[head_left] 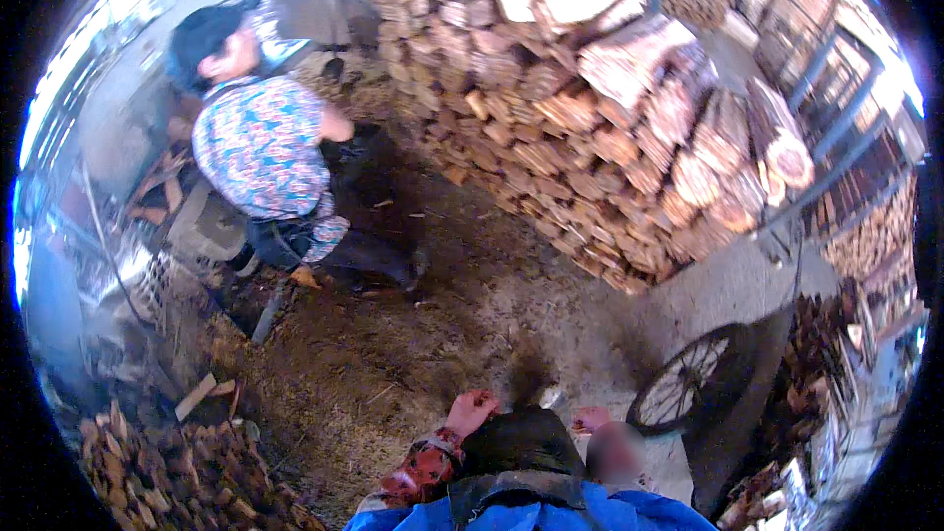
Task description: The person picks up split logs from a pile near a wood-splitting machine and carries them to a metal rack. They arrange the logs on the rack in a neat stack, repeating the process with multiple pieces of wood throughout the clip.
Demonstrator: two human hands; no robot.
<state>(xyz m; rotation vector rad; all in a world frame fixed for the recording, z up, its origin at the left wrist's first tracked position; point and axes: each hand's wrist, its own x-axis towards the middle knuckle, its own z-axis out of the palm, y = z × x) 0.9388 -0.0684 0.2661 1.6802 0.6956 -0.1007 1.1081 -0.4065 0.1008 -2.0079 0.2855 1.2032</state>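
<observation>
Dark cloth (523, 441) over the person's lap lies between two bare hands held apart: the red-sleeved left hand (473, 411) is just beside it, the right hand (590, 420) near a thin-spoked dark wheel (685, 377), and whether either grips anything cannot be told. Ahead rises a stack of brown split firewood (551, 152); to the left, a co-worker (270, 167) in a blue-and-pink patterned shirt (251, 143) stoops low.

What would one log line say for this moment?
Left hand: beside dark-clothed lap, grip unclear | Right hand: likewise | Ahead: brown split-wood stack | Right: dark spoked wheel
</observation>
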